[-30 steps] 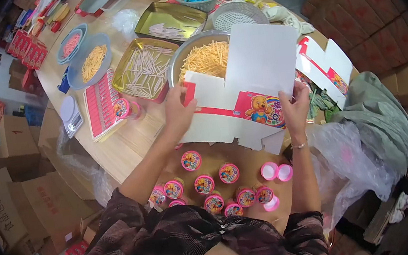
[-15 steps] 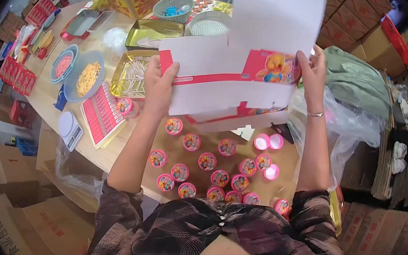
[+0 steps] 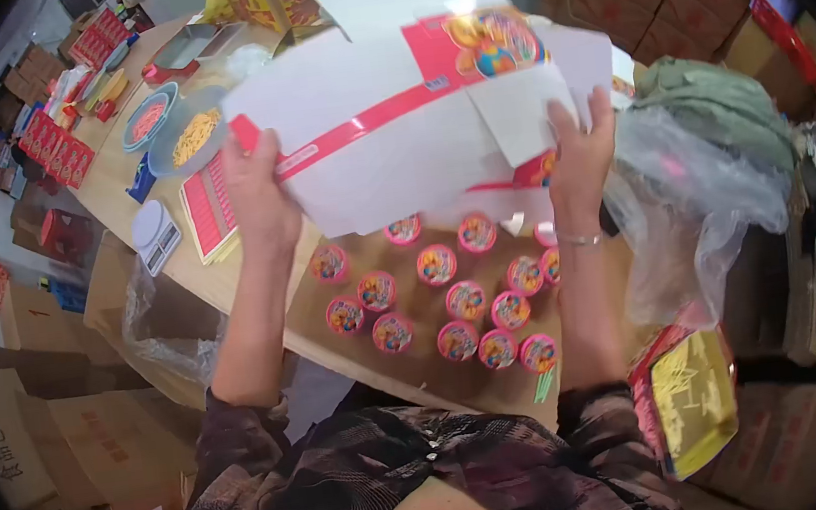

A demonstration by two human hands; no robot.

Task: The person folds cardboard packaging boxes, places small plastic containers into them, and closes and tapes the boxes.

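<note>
Carton blank: your printed carton blank (image 3: 369,174) is now up in the air over the far side of the tubs, closer to you and tilted, its left side lower than in the preceding views. It is opened out, not closed into a box.
White flap: the white flap (image 3: 519,121) now stands across the right part of the sheet (its crease is too blurred to read).
Left hand: your left hand (image 3: 262,196) is closed on the blank's left edge, by the red tab (image 3: 244,131).
Right hand: your right hand (image 3: 580,157) grips the blank's right side, thumb and fingers raised around the edge.
Consequence: both hands appear committed to the sheet, so neither is free for the tubs; the loose panels look likely to sway.
Pink-lidded tubs: the pink-lidded tubs (image 3: 436,265) stand on the brown surface (image 3: 426,369), near side, below the blank and apart from your fingers.
Green sticks: the green sticks (image 3: 545,385) lie beside the nearest tub, near right.
Yellow tray: the yellow tray (image 3: 713,412) has come into view at near right.
Kitchen scale: the kitchen scale (image 3: 151,227) sits left, beside the red-printed sheets (image 3: 209,215).
</note>
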